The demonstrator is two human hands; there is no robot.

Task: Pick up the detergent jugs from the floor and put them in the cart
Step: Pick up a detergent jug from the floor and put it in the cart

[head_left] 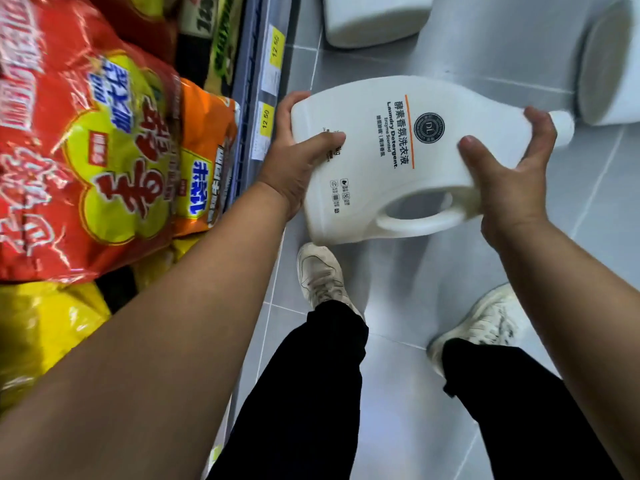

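A white detergent jug [398, 188] with dark lettering and an orange line lies on its side in the air above the grey floor, cap pointing right, handle toward me. My left hand [294, 164] grips its base end, thumb across the front. My right hand [512, 181] grips the neck end beside the handle, fingers spread round it. Two more white jugs lie on the floor beyond: one at the top middle [374, 19], another at the top right [609, 64]. No cart is in view.
A store shelf runs along the left, packed with red, orange and yellow snack bags [86, 150] and yellow price tags [266, 119] on its edge. My white shoes [320, 275] stand on the grey tiled floor [415, 393] below the jug.
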